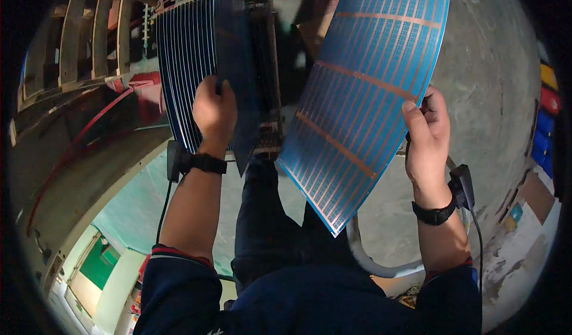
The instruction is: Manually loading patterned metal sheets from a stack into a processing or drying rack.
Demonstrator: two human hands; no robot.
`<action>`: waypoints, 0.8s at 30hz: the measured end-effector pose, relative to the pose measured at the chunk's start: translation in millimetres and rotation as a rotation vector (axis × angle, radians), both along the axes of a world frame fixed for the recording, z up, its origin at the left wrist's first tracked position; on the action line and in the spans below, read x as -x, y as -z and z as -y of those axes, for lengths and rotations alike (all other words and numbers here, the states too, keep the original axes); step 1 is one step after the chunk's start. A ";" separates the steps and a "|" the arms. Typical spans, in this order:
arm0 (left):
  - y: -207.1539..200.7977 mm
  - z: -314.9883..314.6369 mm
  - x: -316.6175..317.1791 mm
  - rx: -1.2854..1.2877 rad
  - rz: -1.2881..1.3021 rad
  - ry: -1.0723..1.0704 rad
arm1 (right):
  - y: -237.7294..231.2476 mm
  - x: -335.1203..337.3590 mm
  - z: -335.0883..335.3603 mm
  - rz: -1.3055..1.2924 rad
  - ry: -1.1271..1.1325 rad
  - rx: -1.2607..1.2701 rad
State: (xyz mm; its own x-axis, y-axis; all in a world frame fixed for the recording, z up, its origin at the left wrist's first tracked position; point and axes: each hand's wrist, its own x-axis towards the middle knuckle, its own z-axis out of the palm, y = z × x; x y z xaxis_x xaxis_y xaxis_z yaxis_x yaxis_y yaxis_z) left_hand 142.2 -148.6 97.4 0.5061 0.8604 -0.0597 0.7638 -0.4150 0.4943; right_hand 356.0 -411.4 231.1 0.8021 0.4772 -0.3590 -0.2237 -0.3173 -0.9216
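My right hand (428,132) pinches the right edge of a large blue circuit board panel (369,91), thumb on its face. Copper-coloured strips and rows of small patterns cover that face, and the panel hangs tilted, its lowest corner above my legs. Closed on the edge of a dark thin panel (233,55) is my left hand (214,110); the panel stands nearly upright and its face is in shadow. Just left of it, several similar panels (187,61) stand in a row, their pale edges showing as stripes. The left fingertips are partly hidden.
A dark slotted rack (268,67) stands beyond the dark panel. Wooden pallets (77,37) lie at the far left, near a red object (143,91). A grey curved tube (381,269) runs by my right leg. Coloured bins (543,120) stand at the far right.
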 end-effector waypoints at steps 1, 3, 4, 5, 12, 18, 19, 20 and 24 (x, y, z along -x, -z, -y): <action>-1.9 0.3 -2.1 0.000 0.001 -0.002 | 2.7 1.0 0.9 0.001 -0.002 0.000; -6.2 0.5 -5.5 0.016 -0.167 0.016 | 7.8 3.6 2.7 -0.005 0.008 -0.014; -3.1 0.8 -3.7 0.014 -0.164 0.013 | 9.7 3.7 2.7 -0.002 0.005 -0.015; 0.5 -0.9 0.0 0.051 -0.091 -0.019 | 11.4 4.2 1.9 0.004 0.016 -0.020; -11.1 -16.0 4.7 0.024 -0.007 0.011 | 16.4 2.7 11.6 0.033 -0.007 -0.017; -18.7 -10.5 1.2 -0.065 -0.029 0.044 | 12.2 5.2 5.3 0.018 0.013 -0.030; -20.0 -10.8 1.1 -0.059 -0.051 0.057 | 13.9 4.8 6.3 0.018 0.012 -0.032; -19.7 -11.0 1.7 -0.062 -0.051 0.056 | 16.4 4.0 8.5 0.013 0.007 -0.035; -21.8 -12.4 6.4 -0.101 -0.049 0.090 | 20.1 4.2 11.1 0.000 0.000 -0.047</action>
